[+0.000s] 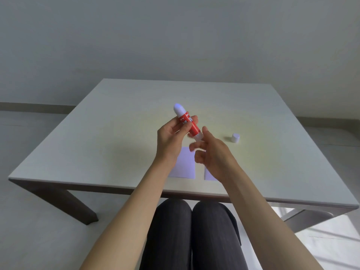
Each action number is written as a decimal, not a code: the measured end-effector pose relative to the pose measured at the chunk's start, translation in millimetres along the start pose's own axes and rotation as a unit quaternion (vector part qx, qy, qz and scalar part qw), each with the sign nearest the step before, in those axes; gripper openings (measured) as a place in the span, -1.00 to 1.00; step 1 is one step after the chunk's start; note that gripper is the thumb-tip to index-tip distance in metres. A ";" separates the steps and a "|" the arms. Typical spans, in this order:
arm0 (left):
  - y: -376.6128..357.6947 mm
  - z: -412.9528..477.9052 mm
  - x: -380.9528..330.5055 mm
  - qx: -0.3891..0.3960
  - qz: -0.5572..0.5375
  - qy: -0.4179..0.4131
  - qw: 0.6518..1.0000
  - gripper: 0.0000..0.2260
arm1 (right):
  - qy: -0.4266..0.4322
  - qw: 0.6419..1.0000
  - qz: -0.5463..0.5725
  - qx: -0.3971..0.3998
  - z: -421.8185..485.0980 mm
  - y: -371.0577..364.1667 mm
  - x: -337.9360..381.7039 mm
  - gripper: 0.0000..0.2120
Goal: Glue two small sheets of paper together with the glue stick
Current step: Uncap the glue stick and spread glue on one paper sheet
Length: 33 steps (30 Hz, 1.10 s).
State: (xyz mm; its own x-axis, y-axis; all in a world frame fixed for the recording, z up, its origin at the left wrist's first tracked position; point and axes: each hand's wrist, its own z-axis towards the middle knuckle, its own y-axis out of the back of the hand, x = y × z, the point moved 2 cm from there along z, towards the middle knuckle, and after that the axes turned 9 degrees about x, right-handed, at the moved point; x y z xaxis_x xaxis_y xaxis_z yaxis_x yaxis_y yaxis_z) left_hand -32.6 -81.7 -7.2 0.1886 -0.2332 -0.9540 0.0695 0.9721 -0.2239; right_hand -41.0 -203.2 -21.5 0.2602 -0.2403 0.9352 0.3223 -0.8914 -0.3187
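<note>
My left hand [171,137] grips a red and white glue stick [188,121] by its red body, held above the table and tilted, with the exposed white glue tip pointing up and away. My right hand [212,152] pinches the white base of the stick with its fingertips. The stick's white cap [235,137] stands apart on the table to the right. Two small pale sheets lie flat side by side near the front edge: the left sheet [185,164] shows mostly, while the right sheet [209,175] is largely hidden under my right wrist.
The light table [97,133] stands against a plain grey wall. My knees in dark trousers show below its front edge. A chair part is visible under the table at the right.
</note>
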 end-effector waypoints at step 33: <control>94.8 -18.3 48.8 0.298 0.551 0.091 0.775 -0.18 | 0.118 0.901 -0.400 -0.122 7.6 24.5 -28.4 -0.73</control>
State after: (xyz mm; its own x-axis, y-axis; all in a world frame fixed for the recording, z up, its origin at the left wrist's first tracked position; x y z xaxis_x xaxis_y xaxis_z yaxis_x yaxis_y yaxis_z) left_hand -34.7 -0.5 -78.7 0.3178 0.7891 -0.5257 0.4141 0.3832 0.8256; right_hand -33.6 -215.3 -57.0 -0.1767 0.4660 0.8670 0.1044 -0.8670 0.4873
